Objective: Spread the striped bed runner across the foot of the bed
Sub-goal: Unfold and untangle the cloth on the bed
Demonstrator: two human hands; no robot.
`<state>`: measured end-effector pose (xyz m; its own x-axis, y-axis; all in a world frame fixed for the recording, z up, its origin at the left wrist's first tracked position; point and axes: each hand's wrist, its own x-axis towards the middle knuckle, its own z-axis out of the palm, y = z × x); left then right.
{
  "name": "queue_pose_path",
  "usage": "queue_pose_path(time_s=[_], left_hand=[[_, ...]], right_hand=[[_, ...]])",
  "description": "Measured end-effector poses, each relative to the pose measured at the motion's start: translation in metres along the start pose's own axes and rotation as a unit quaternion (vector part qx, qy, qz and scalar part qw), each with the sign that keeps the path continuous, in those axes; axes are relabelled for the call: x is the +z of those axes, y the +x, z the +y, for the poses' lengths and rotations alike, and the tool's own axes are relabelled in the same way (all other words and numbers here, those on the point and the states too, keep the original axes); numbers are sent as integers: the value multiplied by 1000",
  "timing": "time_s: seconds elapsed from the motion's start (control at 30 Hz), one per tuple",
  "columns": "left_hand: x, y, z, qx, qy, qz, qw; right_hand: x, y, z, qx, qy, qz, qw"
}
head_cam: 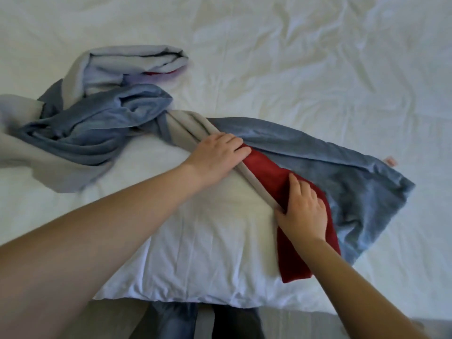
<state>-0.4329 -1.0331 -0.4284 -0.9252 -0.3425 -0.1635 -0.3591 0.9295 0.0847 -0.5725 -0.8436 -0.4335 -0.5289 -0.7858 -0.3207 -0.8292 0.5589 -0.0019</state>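
At the bottom of the frame, a white pillow (195,253) is lying at the bed's near edge, and the striped bed runner (342,172) is draping over its far side. The right hand (304,214) is lying on the runner's red stripe at lower right with its thumb against the grey fold; I cannot tell whether it is pinching or only pressing. Just beyond, at centre, the left hand (216,159) is curling its fingers over the rolled grey fold and gripping it. Farther off, toward the upper left, the rest of the runner is sitting twisted and bunched on the wrinkled white sheet (318,69). To spread it well, the hands should probably be opening the fold outward first, then drawing the tangled length straight and flat.
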Motion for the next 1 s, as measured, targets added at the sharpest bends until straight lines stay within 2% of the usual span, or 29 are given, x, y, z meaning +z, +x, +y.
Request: queue_pose_path(time_s=[0.07,0.17,0.3,0.47,0.57,0.63,0.7,0.77,0.83,0.93,1.0], left_hand=[[2,8,8,12,16,-4,1000],[2,2,11,86,46,7,995],[6,-23,8,133,71,-59,987],[7,-34,17,100,66,-143,982],[3,-26,35,116,36,-124,985],[-1,-13,58,151,2,-71,986],[-4,10,85,150,-19,6,989],[-7,42,110,126,-29,56,990],[-6,78,133,136,-30,33,990],[3,126,167,199,17,-74,977],[13,146,185,215,50,-134,966]], right_hand=[[10,-11,15,-39,-12,-27,999],[24,-29,15,-68,53,-57,995],[34,-55,2,-132,82,-45,987],[38,-72,5,-190,107,-25,976],[30,-68,35,-227,125,3,966],[22,-64,59,-208,151,54,965],[18,-59,89,-124,179,111,970],[18,-56,122,-23,171,133,976],[24,-54,154,23,150,99,983],[35,-48,190,-4,118,4,993],[42,-42,202,-29,114,-19,993]])
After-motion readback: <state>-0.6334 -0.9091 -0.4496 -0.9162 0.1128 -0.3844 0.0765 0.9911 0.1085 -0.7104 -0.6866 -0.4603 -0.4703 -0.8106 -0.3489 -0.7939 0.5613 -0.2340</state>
